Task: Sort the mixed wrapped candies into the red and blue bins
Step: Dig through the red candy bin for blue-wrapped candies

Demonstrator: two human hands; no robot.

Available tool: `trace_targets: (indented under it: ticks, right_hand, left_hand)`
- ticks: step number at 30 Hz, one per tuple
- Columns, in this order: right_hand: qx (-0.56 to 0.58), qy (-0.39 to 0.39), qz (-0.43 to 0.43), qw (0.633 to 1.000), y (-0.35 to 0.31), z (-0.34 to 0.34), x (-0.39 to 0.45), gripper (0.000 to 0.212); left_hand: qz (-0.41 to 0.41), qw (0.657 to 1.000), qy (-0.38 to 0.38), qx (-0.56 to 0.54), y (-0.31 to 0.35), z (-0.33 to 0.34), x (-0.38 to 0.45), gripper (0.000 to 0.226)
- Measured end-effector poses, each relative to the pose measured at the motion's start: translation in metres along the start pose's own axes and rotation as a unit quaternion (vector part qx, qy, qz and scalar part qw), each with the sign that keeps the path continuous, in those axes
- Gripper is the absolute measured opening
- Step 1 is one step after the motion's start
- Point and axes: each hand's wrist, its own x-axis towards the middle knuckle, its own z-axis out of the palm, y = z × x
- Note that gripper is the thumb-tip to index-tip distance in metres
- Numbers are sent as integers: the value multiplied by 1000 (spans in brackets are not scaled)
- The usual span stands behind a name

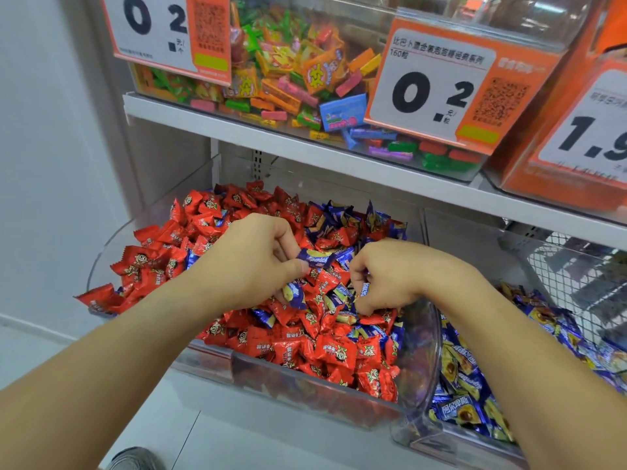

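Because blue candies lie mixed through the red bin [339, 398] at frame centre, your left hand [258, 266] pinches a blue candy [315, 258] while your right hand [390, 276] curls round others [363, 289], ready for the blue bin [420, 432] lower right.

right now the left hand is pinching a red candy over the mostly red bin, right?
Not quite: the head view shows the left hand pinching a blue candy, not a red one, over the mostly red bin.
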Motion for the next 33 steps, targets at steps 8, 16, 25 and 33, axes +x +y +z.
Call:
trace_targets:
  ticks: [8,16,25,33]
  right_hand:
    - [-52,10,-13,999,0,3,-2,33]
    - [84,83,-80,990,14,1,-8,22]
    - [374,219,-138,891,18,11,-65,33]
    - [474,408,-26,779,66,44,-115,37]
  left_hand:
    - [5,1000,-5,3,3,3,-2,19]
    - [1,1000,5,-18,3,2,-4,19]
    - [31,993,-19,-109,39,22,-12,20]
    - [127,978,-1,-168,114,78,-2,16]
